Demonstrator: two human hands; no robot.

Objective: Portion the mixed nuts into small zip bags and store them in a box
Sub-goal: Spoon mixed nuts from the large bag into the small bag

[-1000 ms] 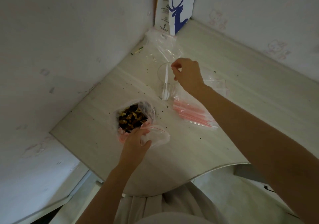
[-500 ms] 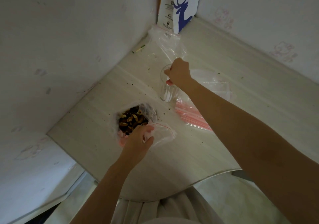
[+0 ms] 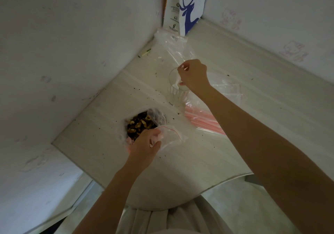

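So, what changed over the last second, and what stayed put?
The right hand sank over the clear plastic cup, its fingers curling tighter round the white plastic spoon it had pinched by the handle's top. Unchanged: the left hand holds the small clear zip bag beside the open bag of mixed nuts; the pile of red-striped zip bags lies as before.

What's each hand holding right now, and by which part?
Left hand pinches the small zip bag by its zip end. Right hand pinches the white utensil by its handle top; its lower end sits in the clear cup.
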